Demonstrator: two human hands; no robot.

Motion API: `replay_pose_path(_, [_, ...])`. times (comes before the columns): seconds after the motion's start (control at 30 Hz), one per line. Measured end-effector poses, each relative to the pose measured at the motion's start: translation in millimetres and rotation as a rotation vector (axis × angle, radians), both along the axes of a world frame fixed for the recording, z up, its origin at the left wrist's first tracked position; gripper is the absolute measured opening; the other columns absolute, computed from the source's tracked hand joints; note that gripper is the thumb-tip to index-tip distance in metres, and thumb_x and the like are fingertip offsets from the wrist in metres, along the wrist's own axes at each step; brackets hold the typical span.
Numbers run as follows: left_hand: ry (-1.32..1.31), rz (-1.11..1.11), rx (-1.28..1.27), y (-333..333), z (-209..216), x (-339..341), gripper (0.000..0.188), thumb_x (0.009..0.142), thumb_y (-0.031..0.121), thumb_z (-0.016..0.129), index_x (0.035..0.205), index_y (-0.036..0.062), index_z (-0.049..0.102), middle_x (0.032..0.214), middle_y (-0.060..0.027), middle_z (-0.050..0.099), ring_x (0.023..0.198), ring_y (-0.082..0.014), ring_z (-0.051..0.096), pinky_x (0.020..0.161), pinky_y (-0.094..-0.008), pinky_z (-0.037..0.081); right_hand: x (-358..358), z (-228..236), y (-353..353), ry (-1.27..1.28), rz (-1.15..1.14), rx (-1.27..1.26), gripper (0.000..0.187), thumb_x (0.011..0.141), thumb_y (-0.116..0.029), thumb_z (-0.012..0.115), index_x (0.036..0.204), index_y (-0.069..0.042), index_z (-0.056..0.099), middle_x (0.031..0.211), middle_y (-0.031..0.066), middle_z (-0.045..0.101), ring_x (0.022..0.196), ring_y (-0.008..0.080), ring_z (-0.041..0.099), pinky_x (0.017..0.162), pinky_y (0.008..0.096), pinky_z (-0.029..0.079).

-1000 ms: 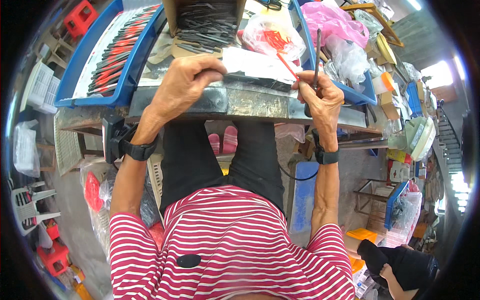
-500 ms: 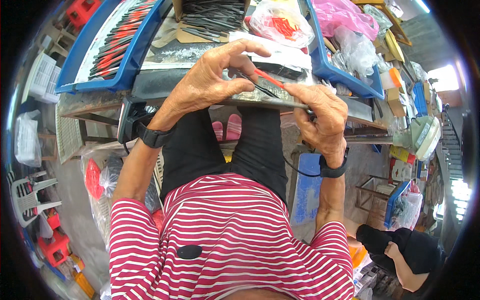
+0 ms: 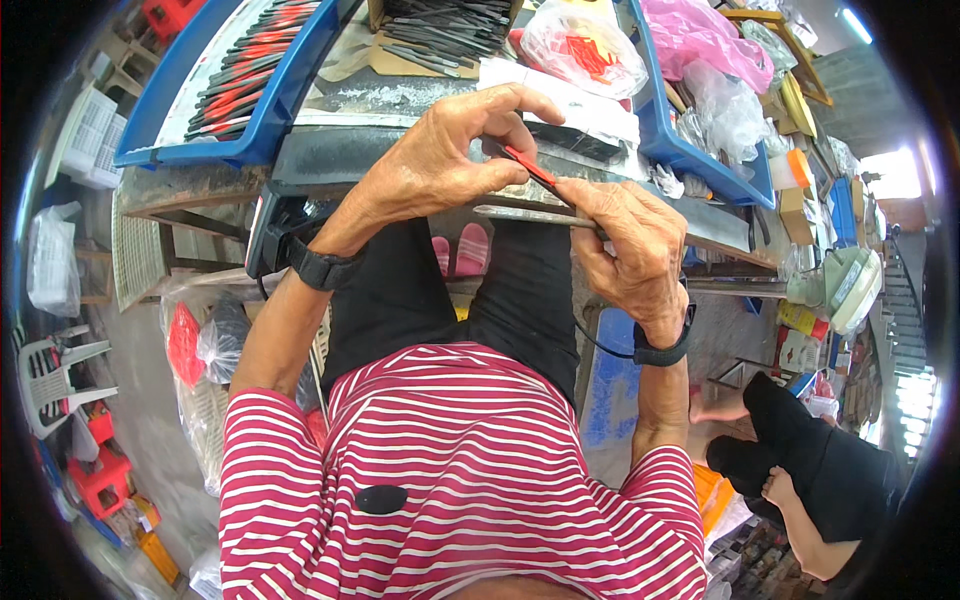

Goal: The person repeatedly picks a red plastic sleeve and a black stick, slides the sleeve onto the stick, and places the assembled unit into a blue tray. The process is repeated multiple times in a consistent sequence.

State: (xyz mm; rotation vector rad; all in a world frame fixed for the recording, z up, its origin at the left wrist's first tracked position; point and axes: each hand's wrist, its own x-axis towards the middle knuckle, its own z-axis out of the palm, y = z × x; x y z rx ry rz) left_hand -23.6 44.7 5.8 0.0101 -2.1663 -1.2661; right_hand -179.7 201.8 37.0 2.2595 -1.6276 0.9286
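My left hand (image 3: 440,160) pinches the red handle (image 3: 528,168) of a thin metal tool just above the front edge of the metal workbench (image 3: 400,100). Close beside it, my right hand (image 3: 625,245) grips a grey metal blade (image 3: 520,213) that lies level and points left. The red handle runs slantwise between the two hands, and its far end is hidden under my right fingers. Both wrists carry black watches.
A blue tray (image 3: 255,110) of red and black tools lies at the back left. A cardboard box of dark metal blades (image 3: 450,25), a clear bag of red handles (image 3: 585,50) and a second blue tray (image 3: 680,140) stand behind. Another person's legs (image 3: 790,440) are lower right.
Both hands have come down from the bench top and drawn together in front of me. The red-handled piece and the blade, held apart before, now meet between my fingers.
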Motion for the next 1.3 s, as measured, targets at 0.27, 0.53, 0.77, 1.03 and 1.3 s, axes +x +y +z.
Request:
replay_pose_path(0.27, [-0.027, -0.040, 0.156, 0, -1, -3, 0.043, 0.075, 0.002, 0.065, 0.116, 0.0008, 0.055, 0.089, -0.0056, 0.065, 0.085, -0.0109, 0.062, 0.079, -0.0258, 0.047, -10, -3, -3, -0.235, -0.006, 0.198, 0.028, 0.072, 0.003, 0.060, 0.098, -0.003, 0.066, 0.071, 0.0094, 0.060, 0.061, 0.0202, 0.058, 0.057, 0.0296, 0.045])
replay_pose_path(0.53, [-0.122, -0.041, 0.210, -6, -5, -16, 0.038, 0.079, 0.003, 0.068, 0.115, 0.0019, 0.057, 0.109, -0.0038, 0.061, 0.091, -0.0095, 0.059, 0.078, -0.0222, 0.048, -27, -4, -6, -0.428, -0.062, 0.444, 0.026, 0.082, -0.006, 0.061, 0.107, -0.007, 0.067, 0.075, 0.0014, 0.065, 0.061, 0.0042, 0.052, 0.055, 0.0203, 0.041])
replay_pose_path(0.77, [-0.124, -0.058, 0.284, -5, -7, -26, 0.036, 0.082, 0.003, 0.066, 0.116, 0.0036, 0.056, 0.094, -0.0011, 0.062, 0.082, -0.0070, 0.056, 0.071, -0.0219, 0.045, -37, -6, -8, -0.468, -0.067, 0.466, 0.026, 0.082, -0.005, 0.063, 0.108, -0.007, 0.068, 0.077, 0.0006, 0.064, 0.062, 0.0047, 0.049, 0.056, 0.0215, 0.040])
replay_pose_path(1.03, [-0.175, 0.236, -0.074, -28, -14, -49, 0.025, 0.083, 0.003, 0.063, 0.108, 0.0030, 0.060, 0.084, -0.0036, 0.065, 0.077, -0.0088, 0.058, 0.070, -0.0251, 0.048, -71, -16, -31, -0.302, -0.088, 0.323, 0.024, 0.083, 0.000, 0.062, 0.105, -0.005, 0.068, 0.075, 0.0022, 0.057, 0.063, 0.0077, 0.044, 0.058, 0.0232, 0.039])
replay_pose_path(1.3, [-0.194, 0.530, -0.171, -42, -29, -68, 0.013, 0.077, 0.009, 0.067, 0.082, -0.0024, 0.064, 0.077, -0.0116, 0.066, 0.070, -0.0191, 0.063, 0.064, -0.0303, 0.049, -92, -37, -60, -0.228, -0.167, 0.220, 0.024, 0.079, -0.006, 0.065, 0.103, -0.004, 0.064, 0.087, 0.0144, 0.065, 0.075, 0.0283, 0.062, 0.069, 0.0362, 0.048])
